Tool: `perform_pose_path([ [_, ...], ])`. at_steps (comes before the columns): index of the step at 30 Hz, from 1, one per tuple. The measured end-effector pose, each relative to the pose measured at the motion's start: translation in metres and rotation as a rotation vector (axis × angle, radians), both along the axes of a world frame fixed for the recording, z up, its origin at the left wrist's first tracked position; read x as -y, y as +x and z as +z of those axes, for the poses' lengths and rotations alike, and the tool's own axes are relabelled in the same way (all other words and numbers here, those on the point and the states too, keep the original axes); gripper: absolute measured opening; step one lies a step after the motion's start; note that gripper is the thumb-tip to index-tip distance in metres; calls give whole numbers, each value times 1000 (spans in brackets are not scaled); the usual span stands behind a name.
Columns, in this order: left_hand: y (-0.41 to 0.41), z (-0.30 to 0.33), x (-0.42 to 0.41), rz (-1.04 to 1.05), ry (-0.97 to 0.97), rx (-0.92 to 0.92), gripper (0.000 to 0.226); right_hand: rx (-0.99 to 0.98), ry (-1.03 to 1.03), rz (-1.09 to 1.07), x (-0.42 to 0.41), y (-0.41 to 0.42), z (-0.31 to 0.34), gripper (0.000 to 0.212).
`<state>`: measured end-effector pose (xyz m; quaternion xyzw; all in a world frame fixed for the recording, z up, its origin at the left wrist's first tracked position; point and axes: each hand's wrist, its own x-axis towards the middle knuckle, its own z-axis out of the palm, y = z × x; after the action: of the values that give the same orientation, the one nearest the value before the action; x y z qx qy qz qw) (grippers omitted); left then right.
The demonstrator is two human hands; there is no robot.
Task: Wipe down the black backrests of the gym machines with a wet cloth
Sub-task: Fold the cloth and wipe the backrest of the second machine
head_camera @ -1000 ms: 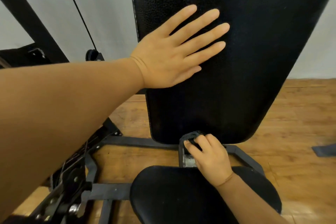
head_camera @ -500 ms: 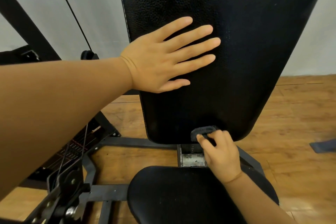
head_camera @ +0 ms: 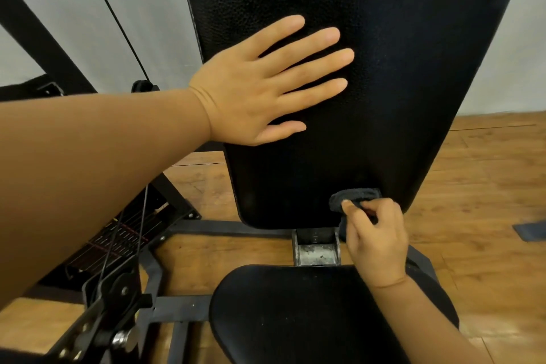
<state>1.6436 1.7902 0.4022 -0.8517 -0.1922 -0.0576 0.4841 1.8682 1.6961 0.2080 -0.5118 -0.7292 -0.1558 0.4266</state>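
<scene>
Right grip (head_camera: pixel 375 233) pinches the dark cloth (head_camera: pixel 353 199) against the lower right edge of the black backrest (head_camera: pixel 384 68), having climbed from the bracket (head_camera: pixel 317 248) below; wiping has likely begun. Left hand (head_camera: pixel 266 83) stays spread flat on the pad, bracing. Seat (head_camera: pixel 295 319) sits beneath. Cable (head_camera: pixel 118 24) and frame (head_camera: pixel 224 229) left, not obstructing.

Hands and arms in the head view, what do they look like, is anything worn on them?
Both forearms are bare as far as the frame shows: no sleeves in view. The left hand and right hand wear no gloves, and no rings, watch or wristband show. Fingernails are short and unpainted.
</scene>
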Motion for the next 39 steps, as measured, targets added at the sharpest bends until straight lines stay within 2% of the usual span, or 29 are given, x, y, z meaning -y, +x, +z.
perform_pose_path([
  [3, 1, 0, 0, 3, -11, 4, 61, 34, -29, 4, 2, 0, -8, 42],
  [8, 1, 0, 1, 2, -23, 12, 63, 53, -50, 33, 2, 5, 0, 23],
  [12, 1, -1, -1, 4, -8, 3, 64, -110, -33, 18, -10, 8, 28, 15],
  [19, 0, -2, 0, 10, -28, 6, 64, -109, -2, -54, -6, 1, 19, 19],
  [24, 1, -3, 0, 0, -40, 17, 63, -86, -64, -47, 1, 2, 10, 20],
  [31, 1, -3, 0, -1, -28, 21, 63, -342, -14, -104, -8, -10, 34, 18],
  [33, 1, -3, 0, 0, -24, 20, 63, -309, 12, -113, -9, -12, 30, 20],
  [36, 0, -3, 0, -3, -31, 18, 63, -153, -10, -112, -1, -7, 15, 20],
  [39, 0, -4, 0, 2, -36, 23, 63, 2, -152, -107, 11, 7, -5, 48],
])
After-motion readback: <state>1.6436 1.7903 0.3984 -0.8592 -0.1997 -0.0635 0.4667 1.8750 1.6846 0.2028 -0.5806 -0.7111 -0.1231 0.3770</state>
